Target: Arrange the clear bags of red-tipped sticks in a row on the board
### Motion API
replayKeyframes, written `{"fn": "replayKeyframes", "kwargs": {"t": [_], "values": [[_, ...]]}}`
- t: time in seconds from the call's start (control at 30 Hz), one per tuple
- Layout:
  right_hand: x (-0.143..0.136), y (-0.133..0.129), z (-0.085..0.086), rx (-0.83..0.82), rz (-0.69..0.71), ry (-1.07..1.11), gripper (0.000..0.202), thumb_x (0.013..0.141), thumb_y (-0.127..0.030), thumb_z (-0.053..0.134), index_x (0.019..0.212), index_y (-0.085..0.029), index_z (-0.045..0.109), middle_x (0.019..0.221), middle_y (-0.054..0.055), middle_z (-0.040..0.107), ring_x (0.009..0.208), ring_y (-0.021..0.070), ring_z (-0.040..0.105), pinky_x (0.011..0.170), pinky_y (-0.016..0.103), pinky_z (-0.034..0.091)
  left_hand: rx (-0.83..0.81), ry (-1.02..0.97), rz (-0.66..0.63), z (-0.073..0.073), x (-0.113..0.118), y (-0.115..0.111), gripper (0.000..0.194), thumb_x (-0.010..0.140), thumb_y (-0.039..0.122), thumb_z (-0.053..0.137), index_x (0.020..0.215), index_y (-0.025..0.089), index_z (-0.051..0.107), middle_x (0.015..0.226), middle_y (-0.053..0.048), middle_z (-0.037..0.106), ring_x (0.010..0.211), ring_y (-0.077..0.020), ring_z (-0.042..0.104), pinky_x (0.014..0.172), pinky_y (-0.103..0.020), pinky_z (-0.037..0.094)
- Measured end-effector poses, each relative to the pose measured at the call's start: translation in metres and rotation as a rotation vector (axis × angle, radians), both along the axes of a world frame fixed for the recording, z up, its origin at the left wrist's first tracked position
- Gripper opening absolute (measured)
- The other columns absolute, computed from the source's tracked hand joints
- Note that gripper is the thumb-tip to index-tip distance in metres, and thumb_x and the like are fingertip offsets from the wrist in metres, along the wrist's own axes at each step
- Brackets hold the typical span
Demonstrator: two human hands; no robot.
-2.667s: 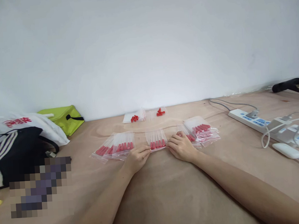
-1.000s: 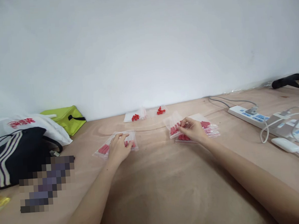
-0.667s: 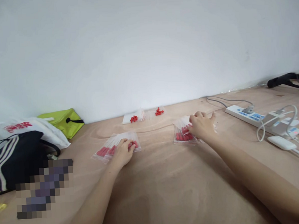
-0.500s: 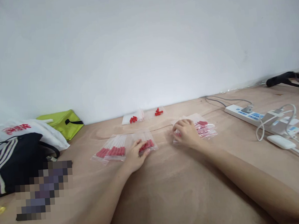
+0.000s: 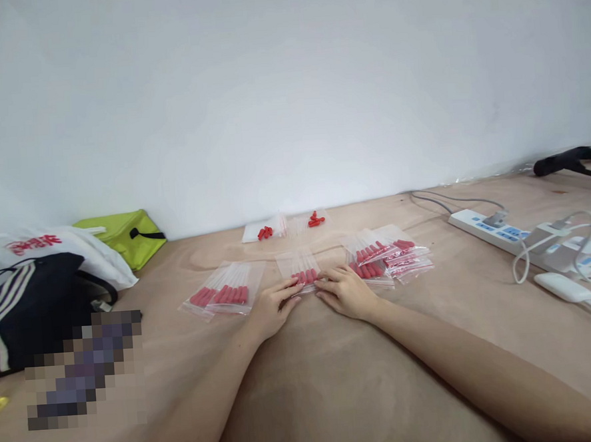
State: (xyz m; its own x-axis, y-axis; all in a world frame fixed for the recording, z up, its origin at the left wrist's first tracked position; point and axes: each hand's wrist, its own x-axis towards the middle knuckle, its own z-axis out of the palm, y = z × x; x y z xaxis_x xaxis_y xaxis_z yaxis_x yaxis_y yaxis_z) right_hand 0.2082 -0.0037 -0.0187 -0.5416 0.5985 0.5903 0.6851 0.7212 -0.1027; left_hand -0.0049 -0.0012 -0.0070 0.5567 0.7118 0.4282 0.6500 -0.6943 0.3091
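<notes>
At the centre of the table lies the middle clear bag (image 5: 298, 261), holding several red-ended sticks. My left hand (image 5: 271, 309) grips its lower left edge between thumb and fingers. On its lower right edge, the fingertips of my right hand (image 5: 348, 293) are pressed together in the same way. Overlapping clear bags of red-ended sticks (image 5: 230, 295) lie to the left. Another overlapping pile of such bags (image 5: 371, 270) is just beyond my right hand. Fingertips hide part of the middle bag's lower edge.
Near the wall lie small red pieces (image 5: 265, 233) and more red pieces (image 5: 316, 219) on clear bags. A white power strip (image 5: 486, 228) with cables and a white adapter (image 5: 563, 286) sits at the right. A green bag (image 5: 139, 247), white bag (image 5: 94, 250) and dark bag (image 5: 45, 309) stand left.
My right hand has come left and nearer, from the right pile to the middle bag. That bag has shifted right and straightened. My left hand has moved slightly right.
</notes>
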Motion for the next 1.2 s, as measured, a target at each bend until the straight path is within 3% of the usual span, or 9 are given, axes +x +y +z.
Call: {"fn": "replayKeyframes", "kwargs": {"t": [0.13,0.3,0.43,0.6,0.77,1.0,1.2], "values": [[0.002,-0.001,-0.002,-0.051,0.006,0.104,0.022,0.078,-0.027,0.054,0.098,-0.02,0.058,0.098,0.007,0.057,0.088,0.0165,0.054,0.075,0.031,0.041,0.074,0.003,-0.011,-0.001,0.002,0.0,0.026,0.082,0.027,0.046,0.105,0.022,0.057,0.109,-0.004,0.059,0.098,-0.016,0.056,0.085,-0.033,0.048],[0.004,0.002,-0.009,-0.153,0.073,0.29,0.026,0.076,-0.017,0.052,0.102,-0.02,0.055,0.1,0.006,0.052,0.075,0.011,0.056,0.065,0.024,0.047,0.26,0.011,0.009,-0.004,0.002,0.0,0.021,0.083,0.022,0.042,0.089,0.019,0.062,0.091,-0.004,0.066,0.08,-0.0147,0.063,0.073,-0.029,0.053],[0.006,0.005,-0.01,-0.017,0.057,0.228,0.024,0.078,-0.014,0.046,0.098,-0.019,0.058,0.094,0.007,0.055,0.082,0.0141,0.053,0.07,0.027,0.044,0.182,-0.103,-0.024,0.0,0.004,-0.002,0.019,0.083,0.021,0.043,0.079,0.019,0.062,0.085,-0.002,0.066,0.077,-0.0129,0.062,0.071,-0.026,0.053],[0.011,0.006,-0.006,0.198,0.018,0.043,0.021,0.081,-0.011,0.044,0.086,-0.021,0.062,0.08,0.002,0.06,0.072,0.0118,0.05,0.074,0.029,0.035,0.118,-0.179,-0.023,0.001,0.004,-0.001,0.016,0.081,0.022,0.047,0.077,0.019,0.062,0.082,-0.002,0.066,0.076,-0.0123,0.062,0.069,-0.025,0.053],[0.015,0.005,-0.001,0.243,0.011,-0.016,0.019,0.081,-0.013,0.045,0.083,-0.021,0.062,0.07,0.0,0.06,0.071,0.0116,0.047,0.078,0.03,0.029,0.317,-0.072,-0.054,-0.002,-0.001,-0.001,0.016,0.082,0.02,0.046,0.086,0.018,0.061,0.09,-0.004,0.065,0.082,-0.0126,0.062,0.076,-0.026,0.052],[0.017,0.002,0.004,0.253,0.006,0.005,0.02,0.076,-0.011,0.043,0.077,-0.02,0.061,0.067,-0.001,0.059,0.07,0.012,0.045,0.081,0.034,0.025,0.595,0.074,-0.081,0.004,-0.005,-0.004,0.018,0.082,0.014,0.043,0.082,0.015,0.06,0.084,-0.005,0.066,0.077,-0.0129,0.063,0.07,-0.024,0.053],[0.016,0.003,0.004,0.319,0.03,0.053,0.015,0.078,-0.014,0.047,0.081,-0.021,0.061,0.069,-0.002,0.06,0.07,0.0112,0.046,0.079,0.033,0.026,0.6,0.056,-0.045,0.004,-0.003,-0.004,0.016,0.08,0.012,0.044,0.079,0.016,0.06,0.082,-0.004,0.066,0.074,-0.0123,0.063,0.066,-0.023,0.053]]}}
